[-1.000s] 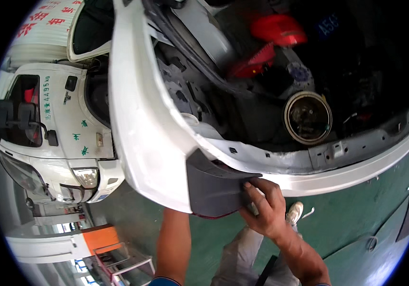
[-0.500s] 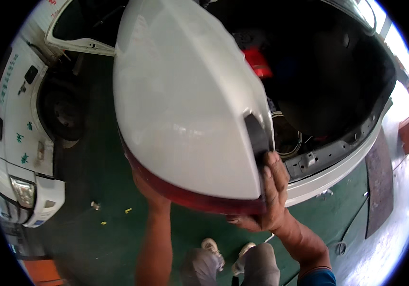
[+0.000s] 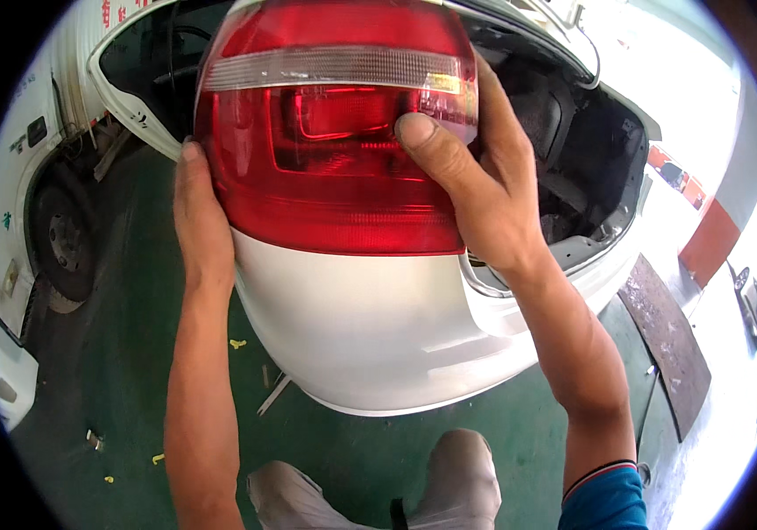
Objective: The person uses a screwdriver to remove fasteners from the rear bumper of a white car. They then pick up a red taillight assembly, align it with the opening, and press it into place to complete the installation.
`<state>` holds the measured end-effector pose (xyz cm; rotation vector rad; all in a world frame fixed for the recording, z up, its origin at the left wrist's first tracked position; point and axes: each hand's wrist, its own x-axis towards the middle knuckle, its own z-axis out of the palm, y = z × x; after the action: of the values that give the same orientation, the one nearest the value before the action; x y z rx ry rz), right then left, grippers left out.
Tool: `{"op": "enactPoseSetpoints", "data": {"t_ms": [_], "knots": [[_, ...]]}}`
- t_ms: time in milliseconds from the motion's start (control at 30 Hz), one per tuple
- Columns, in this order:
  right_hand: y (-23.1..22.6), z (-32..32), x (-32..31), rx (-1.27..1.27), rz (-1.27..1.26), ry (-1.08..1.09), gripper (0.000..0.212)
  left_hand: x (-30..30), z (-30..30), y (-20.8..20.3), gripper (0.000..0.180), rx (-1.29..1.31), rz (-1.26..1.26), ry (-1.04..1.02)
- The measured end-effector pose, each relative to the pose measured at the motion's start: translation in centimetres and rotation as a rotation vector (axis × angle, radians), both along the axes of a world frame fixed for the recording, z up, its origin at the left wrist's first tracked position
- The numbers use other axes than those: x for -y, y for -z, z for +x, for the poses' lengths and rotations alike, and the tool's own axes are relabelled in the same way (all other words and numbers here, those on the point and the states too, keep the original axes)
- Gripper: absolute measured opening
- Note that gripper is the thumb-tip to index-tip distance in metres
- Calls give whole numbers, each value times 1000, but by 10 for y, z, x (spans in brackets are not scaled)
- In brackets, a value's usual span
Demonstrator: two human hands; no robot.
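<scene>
A large red tail lamp (image 3: 334, 168) with a pale clear strip across its top sits against the rear corner of a white car (image 3: 370, 327). My left hand (image 3: 202, 221) lies flat along the lamp's left edge. On the right side, my right hand (image 3: 476, 177) wraps the lamp, thumb pressed on the red lens. Below the lamp curves the white bumper corner. The car's boot (image 3: 590, 150) stands open to the right, dark inside.
A white truck (image 3: 34, 221) with a dark wheel stands at the left. The floor (image 3: 113, 380) is green, with small bits of debris. A rusty metal plate (image 3: 670, 353) lies at the right. My knees (image 3: 458, 477) show at the bottom edge.
The view swung from the open boot and the car's white corner to the lamp's red face. Both hands now grip the lamp from either side, higher than before.
</scene>
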<state>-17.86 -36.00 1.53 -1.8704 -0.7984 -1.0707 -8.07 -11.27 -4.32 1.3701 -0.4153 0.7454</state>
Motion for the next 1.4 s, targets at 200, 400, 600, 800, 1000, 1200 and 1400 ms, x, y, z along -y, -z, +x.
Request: {"op": "enactPoseSetpoints", "data": {"t_ms": [200,400,600,800,1000,1200,1400], "knots": [[2,0,2,-18,77,-68,85,18,-4,4,65,22,-81,78],[1,4,-14,82,122,-145,75,5,2,5,74,11,-66,53],[8,-6,-16,49,175,-23,45,-5,-2,21,68,27,28,-22],[16,2,-8,40,202,134,55,-20,-1,62,55,193,114,-159],[18,1,16,9,231,106,59,40,-62,63,90,288,186,-295],[20,1,34,-88,305,54,58,32,-53,39,93,247,150,-265],[8,1,39,-78,329,73,62,28,-45,34,93,283,122,-284]]}}
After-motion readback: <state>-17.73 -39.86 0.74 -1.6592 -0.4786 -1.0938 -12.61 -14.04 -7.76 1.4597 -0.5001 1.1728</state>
